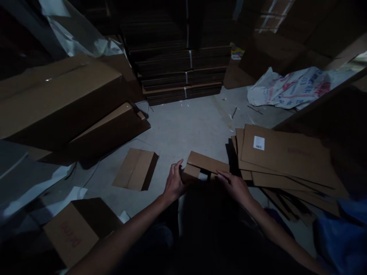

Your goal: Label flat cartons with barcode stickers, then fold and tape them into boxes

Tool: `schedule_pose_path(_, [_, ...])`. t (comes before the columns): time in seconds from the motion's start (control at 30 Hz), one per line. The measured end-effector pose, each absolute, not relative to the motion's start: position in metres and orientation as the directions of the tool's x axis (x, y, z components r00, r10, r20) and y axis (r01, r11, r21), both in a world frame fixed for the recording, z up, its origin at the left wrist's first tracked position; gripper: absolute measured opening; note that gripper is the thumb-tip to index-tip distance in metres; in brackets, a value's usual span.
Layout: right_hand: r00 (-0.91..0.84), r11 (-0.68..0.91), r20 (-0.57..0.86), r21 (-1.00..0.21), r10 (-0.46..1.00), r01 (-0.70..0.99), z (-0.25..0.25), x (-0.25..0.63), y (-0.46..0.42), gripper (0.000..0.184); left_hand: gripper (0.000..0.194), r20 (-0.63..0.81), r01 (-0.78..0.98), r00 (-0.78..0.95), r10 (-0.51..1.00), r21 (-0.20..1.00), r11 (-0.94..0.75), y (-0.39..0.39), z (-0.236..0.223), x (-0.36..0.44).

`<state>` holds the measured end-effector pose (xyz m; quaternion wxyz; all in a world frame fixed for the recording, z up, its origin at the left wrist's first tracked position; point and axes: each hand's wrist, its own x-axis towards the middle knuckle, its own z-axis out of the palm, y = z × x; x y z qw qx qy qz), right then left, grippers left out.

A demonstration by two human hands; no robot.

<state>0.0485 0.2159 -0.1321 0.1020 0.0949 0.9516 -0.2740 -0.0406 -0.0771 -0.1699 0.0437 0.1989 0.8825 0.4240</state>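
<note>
A small cardboard box (208, 162) is in front of my body, with its flaps partly folded and a gap between them showing a pale patch. My left hand (173, 181) grips the left end of this box, one finger raised off it. On the right, my right hand (233, 185) has its fingers on the flap at the near right corner, holding that side. The underside of the box is hidden from view. To the left of my left hand, a closed flat cardboard box (132, 168) lies on the floor.
Flattened cardboard sheets (286, 152) are piled at the right. Strapped cardboard stacks (183, 80) stand at the back. Large cartons (60, 91) fill the left, and a carton with red writing (71, 233) sits nearer. A printed white sack (292, 89) lies on the grey floor (189, 122).
</note>
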Motion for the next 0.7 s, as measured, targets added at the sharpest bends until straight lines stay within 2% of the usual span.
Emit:
schedule_pose_path(0.07, [-0.956,0.819,-0.250,-0.509,0.151,0.262,-0.138,0.050,0.214,0.050,0.087,0.163,0.393,-0.899,0.407,0.710,0.584,-0.073,-0.167,-0.043])
schedule_pose_path(0.13, [-0.953,0.823,-0.257,-0.498,0.160,0.272,-0.141,0.050,0.212,0.049,0.076,0.186,0.486,-0.833,0.521,0.698,0.527,-0.069,-0.161,-0.051])
schedule_pose_path(0.2, [-0.954,0.811,-0.246,-0.515,0.172,0.278,-0.144,0.048,0.212,0.048,0.073,0.152,0.512,-0.780,0.607,0.713,0.479,-0.062,-0.155,-0.062])
schedule_pose_path(0.27, [-0.956,0.737,-0.229,-0.612,0.182,0.287,-0.146,0.045,0.215,0.045,0.075,0.100,0.500,-0.784,0.613,0.686,0.528,-0.051,-0.152,-0.074])
schedule_pose_path(0.4, [-0.962,0.546,-0.219,-0.792,0.165,0.274,-0.151,0.037,0.225,0.048,0.085,0.150,0.508,-0.854,0.498,0.441,0.740,-0.022,-0.160,-0.086])
schedule_pose_path(0.5, [-0.972,0.530,-0.150,-0.818,0.179,0.223,-0.159,0.055,0.236,0.042,0.063,0.141,0.684,-0.720,0.680,0.317,0.658,-0.010,-0.171,-0.079])
schedule_pose_path(0.57, [-0.951,0.500,-0.075,-0.836,0.300,0.224,-0.168,0.089,0.255,0.039,0.060,0.094,0.787,-0.588,0.803,0.295,0.542,-0.008,-0.176,-0.072])
schedule_pose_path(0.6, [-0.910,0.484,-0.046,-0.835,0.412,0.261,-0.174,0.115,0.269,0.039,0.063,0.080,0.811,-0.549,0.832,0.291,0.507,-0.009,-0.178,-0.068])
schedule_pose_path(0.67, [-0.718,0.426,-0.039,-0.781,0.695,0.456,-0.185,0.181,0.304,0.042,0.075,0.077,0.828,-0.523,0.849,0.283,0.485,-0.011,-0.180,-0.065])
schedule_pose_path(0.7, [-0.565,0.371,-0.038,-0.717,0.825,0.590,-0.189,0.219,0.321,0.046,0.082,0.083,0.837,-0.509,0.856,0.280,0.471,-0.012,-0.180,-0.065])
